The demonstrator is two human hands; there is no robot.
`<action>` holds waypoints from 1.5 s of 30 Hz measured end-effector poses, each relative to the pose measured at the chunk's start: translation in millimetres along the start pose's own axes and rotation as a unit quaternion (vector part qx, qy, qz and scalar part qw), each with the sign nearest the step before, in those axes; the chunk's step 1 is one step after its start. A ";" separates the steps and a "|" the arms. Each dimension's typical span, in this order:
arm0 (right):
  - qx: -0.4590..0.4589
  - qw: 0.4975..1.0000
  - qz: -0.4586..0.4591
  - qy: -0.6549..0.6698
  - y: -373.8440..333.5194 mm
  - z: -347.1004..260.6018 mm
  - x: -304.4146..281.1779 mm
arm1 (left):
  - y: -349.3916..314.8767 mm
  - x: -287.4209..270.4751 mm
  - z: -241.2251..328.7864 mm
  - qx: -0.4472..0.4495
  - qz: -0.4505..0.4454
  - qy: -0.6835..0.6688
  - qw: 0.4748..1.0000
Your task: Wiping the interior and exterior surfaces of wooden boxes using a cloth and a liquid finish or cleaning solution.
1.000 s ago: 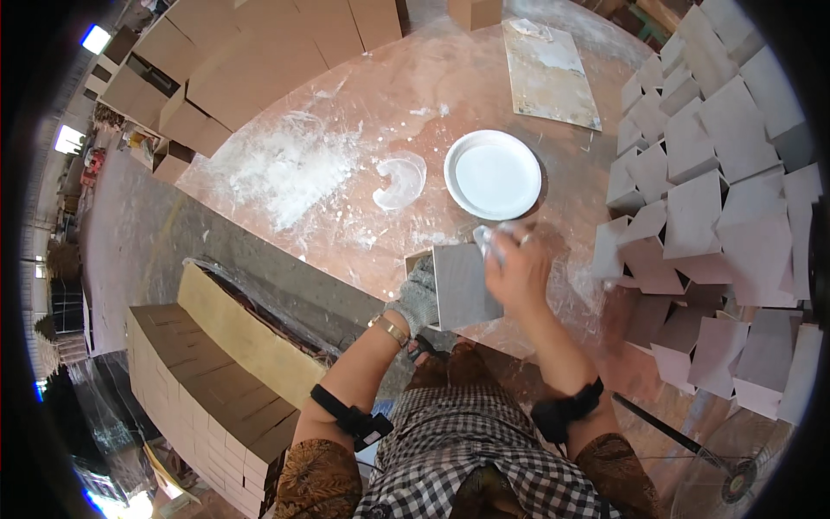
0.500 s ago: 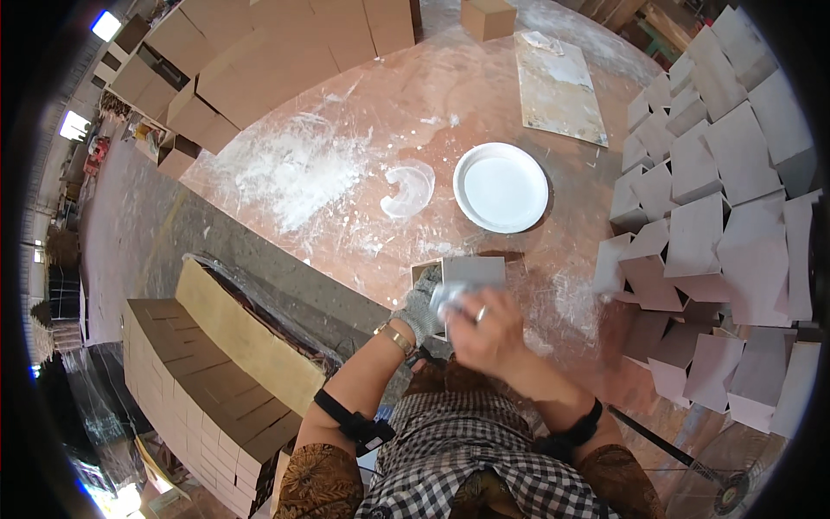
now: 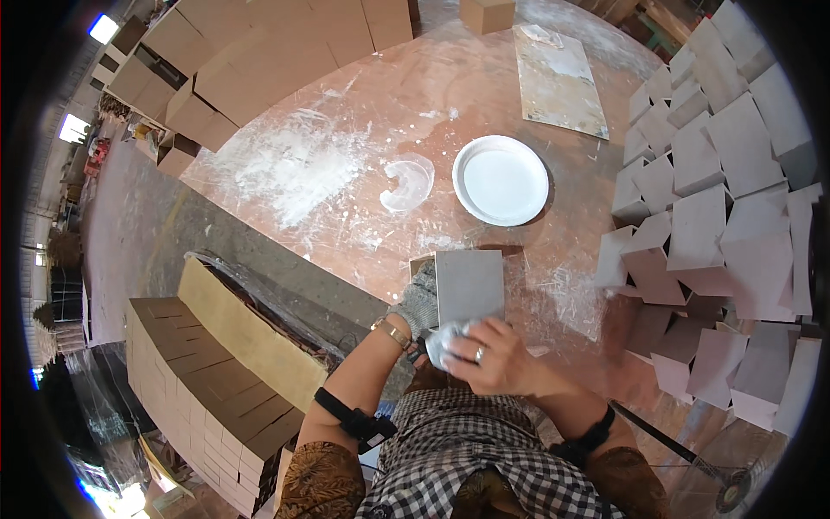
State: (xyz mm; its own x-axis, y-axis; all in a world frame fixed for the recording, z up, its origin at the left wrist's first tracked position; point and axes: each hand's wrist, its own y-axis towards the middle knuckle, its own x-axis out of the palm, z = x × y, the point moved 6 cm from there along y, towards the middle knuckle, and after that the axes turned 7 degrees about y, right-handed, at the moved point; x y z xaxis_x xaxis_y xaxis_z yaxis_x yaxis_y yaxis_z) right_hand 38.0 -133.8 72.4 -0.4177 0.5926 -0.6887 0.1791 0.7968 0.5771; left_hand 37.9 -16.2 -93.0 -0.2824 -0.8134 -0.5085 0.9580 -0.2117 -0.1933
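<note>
A square grey tile [image 3: 469,284] lies tilted in front of me on the dusty pink floor. My left hand [image 3: 420,300], in a grey glove, grips its left edge. My right hand [image 3: 489,356], bare with a ring, presses a crumpled white cloth [image 3: 448,337] against the tile's near edge. A round white bowl [image 3: 501,180] with white liquid stands beyond the tile, apart from both hands.
Many grey tiles [image 3: 702,216] stand propped in rows at the right. Stacked cardboard boxes [image 3: 259,52] line the far left, more flat boxes [image 3: 207,389] lie at my lower left. A white powder patch [image 3: 298,164] and a dirty board [image 3: 558,78] lie on the floor.
My right hand with the cloth has moved from the tile's far right corner down and left to its near edge. The left hand has kept its grip.
</note>
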 end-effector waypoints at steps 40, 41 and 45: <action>0.041 0.990 0.041 0.129 -42.8 -8.8 7.6 | 4.2 -16.9 26.3 -0.085 0.008 -0.059 0.995; 0.037 0.985 0.037 0.165 -58.9 -15.1 13.7 | 9.6 -23.9 45.4 -0.041 -0.025 0.292 0.955; 0.072 0.970 0.149 0.179 -15.2 2.7 -31.4 | -11.8 -22.8 34.4 0.136 0.211 0.338 0.907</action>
State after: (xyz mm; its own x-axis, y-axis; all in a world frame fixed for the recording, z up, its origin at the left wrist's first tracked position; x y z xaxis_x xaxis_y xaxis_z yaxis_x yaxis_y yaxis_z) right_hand 50.9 -164.2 84.1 -0.6059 0.7408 -0.2900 0.4513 0.6203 0.6415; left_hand 34.8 -13.8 -50.3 0.2345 -0.3547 -0.9051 0.9389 -0.1587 0.3054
